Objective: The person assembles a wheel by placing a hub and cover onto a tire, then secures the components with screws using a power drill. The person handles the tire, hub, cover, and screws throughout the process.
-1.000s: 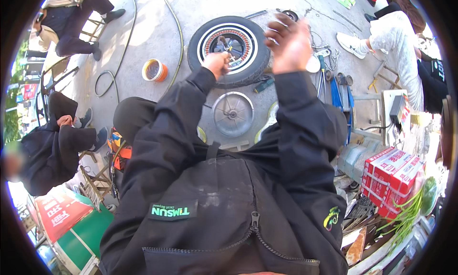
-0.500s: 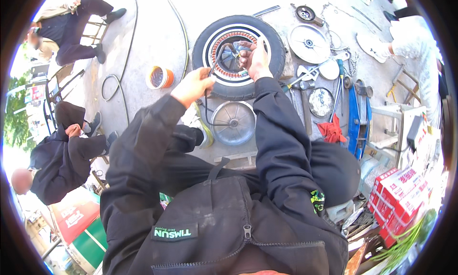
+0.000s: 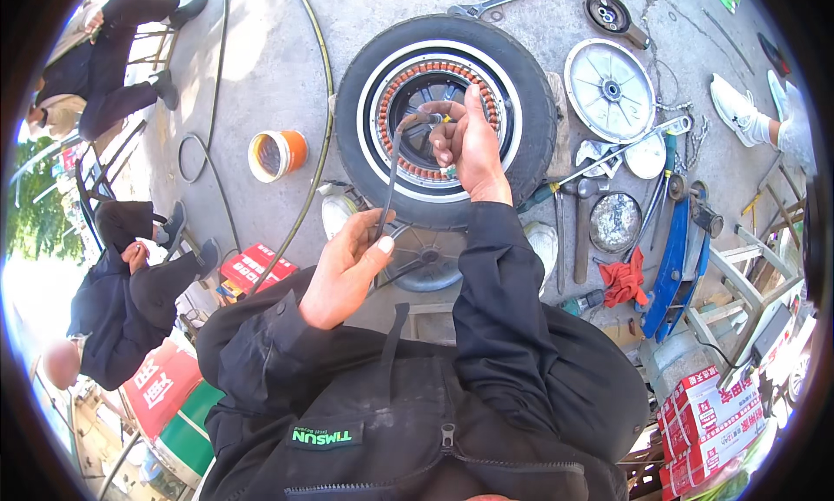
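Note:
A tyred wheel (image 3: 532, 128) lies flat before me, its hub uncovered, with a ring of copper coils (image 3: 388, 110) inside. Over the hub, my right hand (image 3: 476, 154) is closed with curled fingers and a raised thumb, pinching the thin wires at the end of a black cable (image 3: 393, 175). From there the cable bends over and drops to my left hand (image 3: 347, 266), whose thumb and fingers grip it near the wheel's close edge. Below the wheel lies a round metal hub cover (image 3: 426, 262), partly hidden by the cable and my hand.
To the right lie another metal cover (image 3: 611, 90), a hammer (image 3: 584, 232), a round tin (image 3: 615, 221), a red rag (image 3: 624, 280) and a blue jack (image 3: 676, 271). An orange tub (image 3: 293, 149) and a hose (image 3: 326, 93) are left. Two seated people are far left; another person's shoes (image 3: 734, 110) show right.
My left hand has come down toward me, with a longer stretch of cable now between my hands. My right hand stays over the hub. The view has shifted closer to the wheel.

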`<action>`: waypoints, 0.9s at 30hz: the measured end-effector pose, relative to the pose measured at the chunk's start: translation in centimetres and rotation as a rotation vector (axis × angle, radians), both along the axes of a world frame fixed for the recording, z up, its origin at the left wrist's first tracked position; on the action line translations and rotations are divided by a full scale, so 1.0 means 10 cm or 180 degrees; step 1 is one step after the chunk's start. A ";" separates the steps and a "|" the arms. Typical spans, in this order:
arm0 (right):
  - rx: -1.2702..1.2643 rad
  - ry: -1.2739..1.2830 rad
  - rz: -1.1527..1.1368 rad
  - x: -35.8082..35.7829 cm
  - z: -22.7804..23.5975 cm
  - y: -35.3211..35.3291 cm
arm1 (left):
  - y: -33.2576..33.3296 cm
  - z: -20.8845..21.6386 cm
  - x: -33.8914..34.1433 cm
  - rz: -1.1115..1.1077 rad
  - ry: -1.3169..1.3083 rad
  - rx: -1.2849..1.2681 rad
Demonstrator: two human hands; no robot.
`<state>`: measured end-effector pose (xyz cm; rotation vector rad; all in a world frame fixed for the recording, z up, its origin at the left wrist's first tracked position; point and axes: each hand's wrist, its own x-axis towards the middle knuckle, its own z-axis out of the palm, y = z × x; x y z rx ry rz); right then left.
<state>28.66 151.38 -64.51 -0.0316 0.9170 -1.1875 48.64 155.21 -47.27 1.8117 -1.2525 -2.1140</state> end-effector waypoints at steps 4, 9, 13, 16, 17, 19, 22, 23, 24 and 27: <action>0.0014 0.0372 0.0159 -0.08 0.00 -0.02 | 0.01 -0.01 -0.07 0.0098 0.0045 -0.0037; -0.0112 0.0377 0.0215 -0.09 0.09 -0.03 | 0.03 0.01 -0.08 0.0154 0.0042 0.0035; -0.0357 -0.0072 0.0019 -0.11 0.19 -0.04 | 0.03 0.02 -0.09 0.0132 0.0043 0.0032; -0.0227 -0.0019 -0.0145 -0.15 0.16 -0.01 | 0.03 0.03 -0.10 0.0117 0.0059 0.0049; -0.0210 0.0040 -0.0034 -0.13 0.13 0.01 | 0.03 0.04 -0.10 0.0107 0.0051 0.0062; -0.0176 0.0165 0.0191 -0.11 0.11 0.03 | 0.04 0.02 -0.09 0.0046 0.0029 0.0029; -0.0254 0.0058 0.0171 -0.09 0.13 0.04 | 0.06 0.00 -0.05 -0.0093 -0.0009 -0.0058; -0.0381 -0.0253 -0.0009 -0.07 0.13 0.07 | 0.06 0.00 -0.04 -0.0123 -0.0010 -0.0058; -0.0516 -0.0558 -0.0190 -0.07 0.14 0.10 | 0.06 0.00 -0.05 -0.0154 -0.0005 -0.0065; -0.0555 -0.0669 -0.0591 0.06 0.09 0.21 | 0.07 0.06 -0.11 -0.0003 0.0022 -0.0136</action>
